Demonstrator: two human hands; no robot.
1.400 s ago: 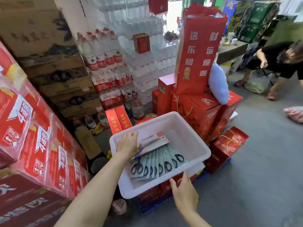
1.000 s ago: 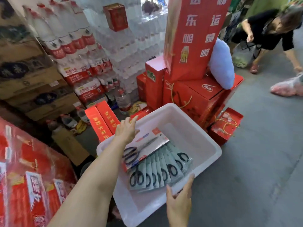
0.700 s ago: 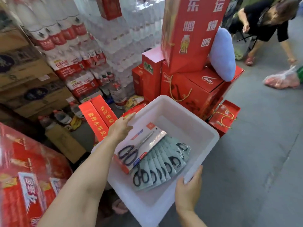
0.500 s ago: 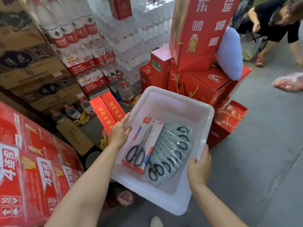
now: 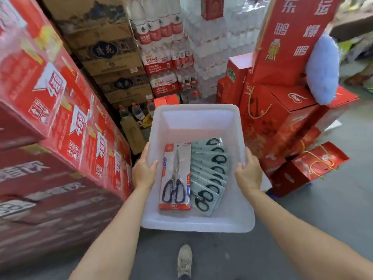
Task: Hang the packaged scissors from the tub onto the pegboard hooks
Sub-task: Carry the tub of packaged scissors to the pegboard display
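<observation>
The left hand (image 5: 143, 173) is clamped over the left rim of the white tub (image 5: 196, 226), thumb inside the wall, and the right hand (image 5: 248, 174) grips the right rim the same way, so the tub hangs between both arms above the grey floor (image 5: 323, 223). Inside, a red-edged pack of scissors (image 5: 175, 176) lies flat against the left wall, handles toward 6 o'clock, partly over a fanned row of pale green scissor packs (image 5: 212, 174) that runs toward 1 o'clock. The far half of the tub floor is bare.

At 9 o'clock a wall of red cartons (image 5: 66, 118) stands just beside the left wrist. At 3 o'clock, stacked red gift boxes (image 5: 282, 122) crowd near the right rim. Bottled water packs (image 5: 161, 57) fill 12 o'clock. Open floor lies at 4 to 6 o'clock, where a shoe (image 5: 184, 259) shows.

Half a second ago the tub sat skewed, and the left hand lay on the red-edged pack; now it is squared to the body, and that hand has shifted to the rim.
</observation>
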